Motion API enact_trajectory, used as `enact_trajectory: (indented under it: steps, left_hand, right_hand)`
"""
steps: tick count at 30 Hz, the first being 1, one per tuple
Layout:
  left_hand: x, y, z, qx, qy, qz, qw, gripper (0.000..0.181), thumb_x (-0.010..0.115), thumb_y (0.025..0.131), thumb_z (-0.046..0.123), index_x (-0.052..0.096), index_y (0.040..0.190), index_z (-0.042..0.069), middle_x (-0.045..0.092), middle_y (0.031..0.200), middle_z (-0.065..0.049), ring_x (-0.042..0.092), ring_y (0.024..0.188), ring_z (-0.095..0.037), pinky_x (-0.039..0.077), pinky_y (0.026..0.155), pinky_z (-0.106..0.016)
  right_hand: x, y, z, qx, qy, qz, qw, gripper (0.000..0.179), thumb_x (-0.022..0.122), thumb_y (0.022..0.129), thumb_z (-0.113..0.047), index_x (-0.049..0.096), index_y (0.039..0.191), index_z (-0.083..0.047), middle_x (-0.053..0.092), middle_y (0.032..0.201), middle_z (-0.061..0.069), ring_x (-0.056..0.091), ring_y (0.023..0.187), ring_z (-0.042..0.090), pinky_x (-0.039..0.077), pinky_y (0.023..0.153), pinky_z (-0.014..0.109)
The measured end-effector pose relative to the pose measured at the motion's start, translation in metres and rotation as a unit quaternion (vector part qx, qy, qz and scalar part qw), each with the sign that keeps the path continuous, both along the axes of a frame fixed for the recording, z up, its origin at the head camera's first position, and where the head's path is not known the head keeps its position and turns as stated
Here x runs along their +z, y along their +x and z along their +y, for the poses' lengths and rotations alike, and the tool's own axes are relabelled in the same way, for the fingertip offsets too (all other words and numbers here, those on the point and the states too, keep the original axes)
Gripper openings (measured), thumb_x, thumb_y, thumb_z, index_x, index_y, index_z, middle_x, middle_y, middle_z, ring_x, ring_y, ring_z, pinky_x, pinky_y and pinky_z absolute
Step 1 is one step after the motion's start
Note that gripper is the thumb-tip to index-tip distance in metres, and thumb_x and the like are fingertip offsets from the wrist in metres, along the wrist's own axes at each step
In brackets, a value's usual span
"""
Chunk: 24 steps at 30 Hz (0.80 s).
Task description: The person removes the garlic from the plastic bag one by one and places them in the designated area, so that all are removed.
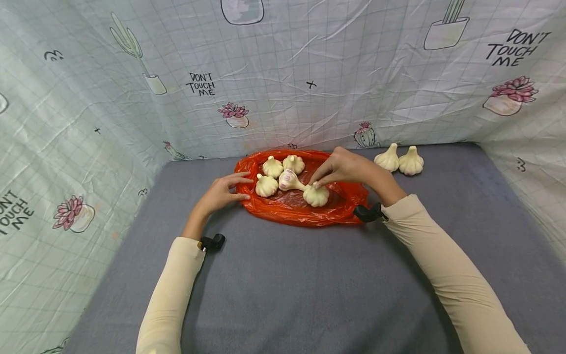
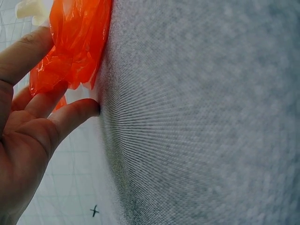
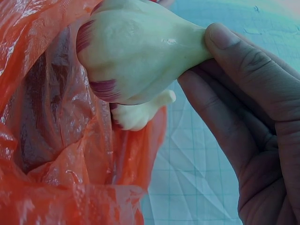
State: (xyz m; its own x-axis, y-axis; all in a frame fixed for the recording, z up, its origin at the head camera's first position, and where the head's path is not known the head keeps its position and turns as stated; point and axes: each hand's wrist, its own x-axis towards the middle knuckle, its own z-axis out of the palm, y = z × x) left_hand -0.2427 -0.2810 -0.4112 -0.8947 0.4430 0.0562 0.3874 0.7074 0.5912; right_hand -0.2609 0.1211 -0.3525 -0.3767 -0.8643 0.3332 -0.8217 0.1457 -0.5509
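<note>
An orange-red plastic bag [image 1: 300,217] lies spread open on the grey cloth, with several white garlic bulbs [image 1: 267,186] inside its rolled rim. One of these, a purple-streaked bulb [image 1: 288,180], lies on its side. My right hand [image 1: 349,167] pinches a garlic bulb [image 3: 131,51] by its stem between thumb and fingers, over the right half of the bag; in the head view this bulb [image 1: 316,196] overlaps the lying one's stem. At the bag's left end, my left hand [image 1: 222,191] touches the rim with spread, loosely bent fingers. The left wrist view shows its thumb [image 2: 77,115] apart from the plastic.
Two more garlic bulbs [image 1: 411,161] stand side by side on the cloth-covered table [image 1: 283,285], right of the bag near the back edge. A printed curtain [image 1: 283,73] hangs behind and along both sides. Each wrist carries a small black camera mount [image 1: 214,242].
</note>
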Motion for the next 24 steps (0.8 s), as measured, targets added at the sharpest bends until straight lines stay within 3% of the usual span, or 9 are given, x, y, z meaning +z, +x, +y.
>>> enact_trajectory:
  steps: [4,12,24]
  left_hand:
    - [0.0,0.0,0.0,0.001,0.0,0.001,1.0,0.044,0.082,0.088,0.02,0.071,0.13,0.012,0.054,0.151,-0.003,0.04,0.146,-0.026,0.039,0.113,-0.049]
    - [0.002,0.001,0.002,-0.001,0.003,0.0,1.0,0.045,0.082,0.088,0.02,0.071,0.13,0.012,0.054,0.151,-0.003,0.04,0.146,-0.026,0.039,0.113,-0.049]
    - [0.001,0.001,0.001,-0.002,0.001,-0.002,1.0,0.046,0.082,0.088,0.022,0.071,0.131,0.012,0.053,0.152,-0.003,0.04,0.146,-0.027,0.039,0.113,-0.05]
  right_hand:
    - [0.001,0.002,0.002,-0.009,-0.001,0.0,1.0,0.013,0.081,0.085,-0.011,0.083,0.098,-0.009,0.079,0.089,-0.003,0.061,0.061,0.009,0.044,0.056,0.015]
    - [0.0,0.002,0.009,-0.03,-0.005,0.001,0.9995,0.013,0.082,0.085,-0.012,0.083,0.098,-0.01,0.079,0.089,-0.005,0.058,0.062,0.001,0.043,0.056,0.014]
    - [0.006,0.002,0.018,-0.033,-0.02,0.04,0.9985,0.012,0.083,0.083,-0.011,0.084,0.096,-0.012,0.078,0.086,-0.007,0.045,0.058,-0.001,0.037,0.053,0.016]
